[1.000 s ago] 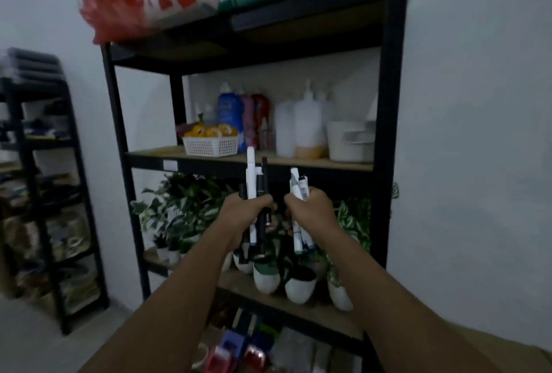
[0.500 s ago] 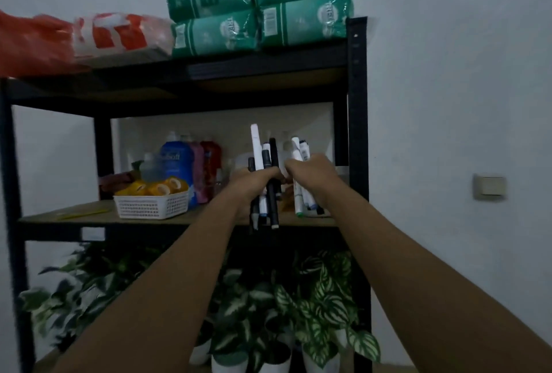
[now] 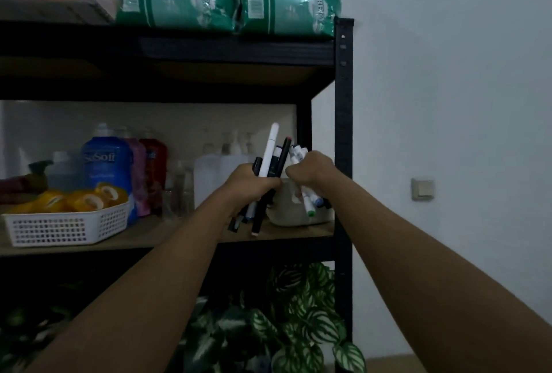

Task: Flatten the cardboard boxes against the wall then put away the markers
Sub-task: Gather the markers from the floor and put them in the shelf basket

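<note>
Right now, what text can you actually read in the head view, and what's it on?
"SoSoft": on the blue plastic bottle on the middle shelf.
Round white logo on the green plastic packs on the top shelf: lettering blurred, not readable.
Label on the dark red bottle: too blurred.
Markers in the left hand and markers in the right hand: print too small.

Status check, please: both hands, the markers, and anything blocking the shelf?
Left hand shut on dark markers. Right hand shut on white markers. Both over white tub on shelf. Nothing blocking.
</note>
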